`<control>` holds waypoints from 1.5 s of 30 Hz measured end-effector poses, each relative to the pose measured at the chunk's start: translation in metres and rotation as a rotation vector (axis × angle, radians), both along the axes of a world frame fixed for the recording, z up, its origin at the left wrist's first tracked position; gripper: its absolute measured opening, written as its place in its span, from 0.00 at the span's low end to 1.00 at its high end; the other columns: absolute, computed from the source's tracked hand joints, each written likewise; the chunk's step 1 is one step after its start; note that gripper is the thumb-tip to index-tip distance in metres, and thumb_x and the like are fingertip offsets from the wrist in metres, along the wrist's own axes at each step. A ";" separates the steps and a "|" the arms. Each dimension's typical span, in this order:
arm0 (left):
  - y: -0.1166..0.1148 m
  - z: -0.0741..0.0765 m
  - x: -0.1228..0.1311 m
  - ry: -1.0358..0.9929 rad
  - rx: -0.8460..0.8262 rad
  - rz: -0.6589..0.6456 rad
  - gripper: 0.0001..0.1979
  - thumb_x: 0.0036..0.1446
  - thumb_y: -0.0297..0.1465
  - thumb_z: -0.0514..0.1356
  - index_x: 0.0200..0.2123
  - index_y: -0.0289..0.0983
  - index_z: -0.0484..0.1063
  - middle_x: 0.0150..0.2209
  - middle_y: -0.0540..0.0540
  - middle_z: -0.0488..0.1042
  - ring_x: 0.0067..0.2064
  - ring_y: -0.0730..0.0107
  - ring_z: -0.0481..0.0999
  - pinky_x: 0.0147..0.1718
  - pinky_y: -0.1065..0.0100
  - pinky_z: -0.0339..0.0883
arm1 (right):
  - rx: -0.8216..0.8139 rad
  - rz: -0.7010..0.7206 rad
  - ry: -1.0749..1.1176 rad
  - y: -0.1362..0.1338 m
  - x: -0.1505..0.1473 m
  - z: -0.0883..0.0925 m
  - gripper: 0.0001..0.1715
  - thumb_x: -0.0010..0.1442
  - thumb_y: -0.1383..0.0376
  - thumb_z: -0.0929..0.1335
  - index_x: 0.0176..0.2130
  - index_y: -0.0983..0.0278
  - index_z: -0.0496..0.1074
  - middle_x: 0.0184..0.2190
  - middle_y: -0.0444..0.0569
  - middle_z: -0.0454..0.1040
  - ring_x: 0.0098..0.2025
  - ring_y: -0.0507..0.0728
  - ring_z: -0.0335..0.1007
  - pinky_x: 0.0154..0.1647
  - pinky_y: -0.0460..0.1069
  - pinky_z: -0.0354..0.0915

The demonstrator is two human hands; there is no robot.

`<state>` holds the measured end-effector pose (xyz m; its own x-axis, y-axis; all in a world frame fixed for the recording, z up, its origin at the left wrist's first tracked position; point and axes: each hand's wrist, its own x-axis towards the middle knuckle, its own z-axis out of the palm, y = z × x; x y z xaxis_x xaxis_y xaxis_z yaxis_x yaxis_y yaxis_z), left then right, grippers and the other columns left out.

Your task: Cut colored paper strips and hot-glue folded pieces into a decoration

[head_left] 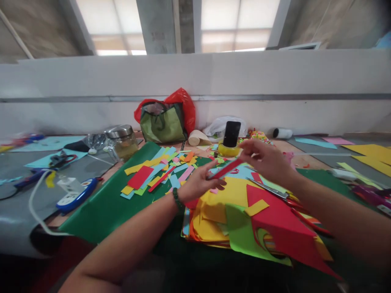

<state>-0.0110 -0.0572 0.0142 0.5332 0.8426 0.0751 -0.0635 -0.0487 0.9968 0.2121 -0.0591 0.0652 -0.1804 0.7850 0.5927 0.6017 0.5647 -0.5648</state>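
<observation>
A narrow red paper strip [226, 168] stretches between my two hands, above a pile of coloured paper. My left hand [198, 181], with a dark bead bracelet at the wrist, grips its lower end. The upper end is pinched by the fingers of my right hand [261, 158]. Beneath lie yellow sheets [210, 219], a green piece [241, 232] and a large red sheet [284, 228]. Scissors [271, 189] with red-orange handles rest on the pile, below my right hand. Many small cut paper strips [155, 175] are scattered to the left.
A glass jar [122, 144], a green bag [161, 124] and a phone [232, 133] on a yellow stand line the back. To the left lies a blue power strip [77, 196] with a white cable. Yellow sheets [374, 156] and a white thread spool [282, 133] are at right.
</observation>
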 end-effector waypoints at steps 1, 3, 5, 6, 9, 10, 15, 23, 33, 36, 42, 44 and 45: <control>0.006 0.004 -0.008 0.000 -0.002 0.000 0.40 0.49 0.26 0.68 0.64 0.35 0.57 0.31 0.43 0.81 0.32 0.64 0.81 0.30 0.70 0.70 | 0.011 -0.044 0.086 0.007 0.008 0.007 0.12 0.53 0.61 0.70 0.40 0.61 0.72 0.28 0.46 0.75 0.29 0.54 0.71 0.30 0.49 0.68; 0.020 0.013 -0.025 0.025 0.007 0.035 0.39 0.44 0.22 0.69 0.61 0.35 0.62 0.33 0.43 0.81 0.34 0.65 0.80 0.30 0.71 0.69 | -0.032 -0.079 0.273 0.022 0.022 0.018 0.14 0.51 0.62 0.72 0.39 0.62 0.72 0.26 0.44 0.73 0.25 0.52 0.67 0.25 0.47 0.65; 0.035 0.020 -0.040 0.038 0.049 0.200 0.33 0.41 0.20 0.70 0.53 0.35 0.69 0.34 0.45 0.80 0.32 0.69 0.79 0.29 0.73 0.68 | -0.159 -0.089 0.438 0.036 0.032 0.021 0.14 0.49 0.66 0.73 0.38 0.62 0.71 0.24 0.42 0.72 0.21 0.50 0.65 0.20 0.45 0.62; 0.041 0.022 -0.046 0.044 0.069 0.306 0.25 0.43 0.21 0.69 0.47 0.35 0.72 0.32 0.47 0.79 0.30 0.71 0.78 0.28 0.75 0.67 | -0.245 -0.096 0.502 0.042 0.034 0.019 0.13 0.48 0.68 0.73 0.37 0.62 0.71 0.23 0.42 0.72 0.20 0.49 0.64 0.19 0.44 0.61; 0.055 0.024 -0.056 -0.071 0.023 0.582 0.04 0.53 0.29 0.65 0.30 0.34 0.73 0.22 0.52 0.72 0.22 0.78 0.71 0.23 0.77 0.64 | -0.509 -0.104 0.600 0.055 0.029 0.004 0.12 0.47 0.73 0.73 0.32 0.63 0.71 0.20 0.41 0.72 0.18 0.48 0.64 0.19 0.43 0.64; 0.058 0.024 -0.057 -0.133 -0.012 0.630 0.09 0.56 0.31 0.63 0.25 0.34 0.71 0.19 0.53 0.68 0.20 0.80 0.67 0.21 0.77 0.62 | -0.572 -0.098 0.610 0.057 0.025 -0.002 0.12 0.46 0.75 0.73 0.31 0.64 0.70 0.19 0.41 0.72 0.18 0.48 0.65 0.20 0.43 0.65; 0.052 0.027 -0.049 -0.428 -0.050 0.560 0.06 0.55 0.25 0.57 0.29 0.34 0.73 0.24 0.51 0.73 0.18 0.82 0.63 0.19 0.79 0.58 | -0.687 0.116 0.642 0.050 -0.006 -0.017 0.15 0.43 0.73 0.76 0.32 0.65 0.71 0.20 0.40 0.73 0.20 0.46 0.66 0.22 0.42 0.67; 0.030 0.008 -0.006 -0.303 -0.365 -0.094 0.15 0.62 0.40 0.56 0.39 0.34 0.74 0.25 0.46 0.75 0.25 0.68 0.74 0.28 0.69 0.67 | -0.560 0.492 0.319 0.032 -0.069 0.003 0.12 0.46 0.70 0.73 0.33 0.65 0.71 0.25 0.42 0.74 0.26 0.49 0.70 0.25 0.43 0.68; 0.026 0.036 -0.034 -0.457 -0.246 0.021 0.24 0.69 0.34 0.47 0.19 0.35 0.60 0.14 0.58 0.47 0.13 0.83 0.47 0.17 0.78 0.56 | -0.386 -0.169 0.692 0.110 0.054 0.003 0.13 0.49 0.72 0.70 0.26 0.62 0.61 0.17 0.36 0.60 0.17 0.46 0.57 0.18 0.41 0.58; 0.024 0.041 -0.033 -0.532 -0.231 0.056 0.25 0.70 0.35 0.44 0.19 0.35 0.59 0.14 0.58 0.47 0.13 0.83 0.46 0.18 0.79 0.55 | -0.472 -0.148 0.602 0.109 0.051 -0.015 0.15 0.51 0.73 0.71 0.25 0.62 0.60 0.16 0.36 0.62 0.16 0.46 0.59 0.18 0.42 0.61; 0.027 0.032 -0.033 -0.485 -0.262 0.101 0.23 0.69 0.36 0.48 0.20 0.35 0.59 0.13 0.58 0.47 0.14 0.83 0.48 0.18 0.78 0.55 | -0.660 0.025 0.289 0.101 -0.010 -0.056 0.06 0.61 0.66 0.70 0.36 0.68 0.70 0.26 0.42 0.72 0.26 0.48 0.69 0.28 0.45 0.69; 0.029 0.029 -0.033 -0.452 -0.252 0.087 0.23 0.69 0.35 0.49 0.20 0.35 0.59 0.13 0.59 0.48 0.13 0.83 0.48 0.18 0.78 0.56 | -0.676 0.035 0.184 0.106 -0.024 -0.059 0.11 0.64 0.61 0.67 0.38 0.69 0.71 0.30 0.43 0.73 0.28 0.49 0.70 0.28 0.46 0.69; 0.029 0.028 -0.033 -0.439 -0.243 0.076 0.23 0.69 0.35 0.49 0.20 0.35 0.59 0.13 0.58 0.48 0.13 0.83 0.48 0.18 0.79 0.56 | -0.671 0.031 0.140 0.109 -0.029 -0.058 0.12 0.64 0.60 0.68 0.37 0.69 0.72 0.30 0.43 0.72 0.28 0.50 0.70 0.28 0.46 0.69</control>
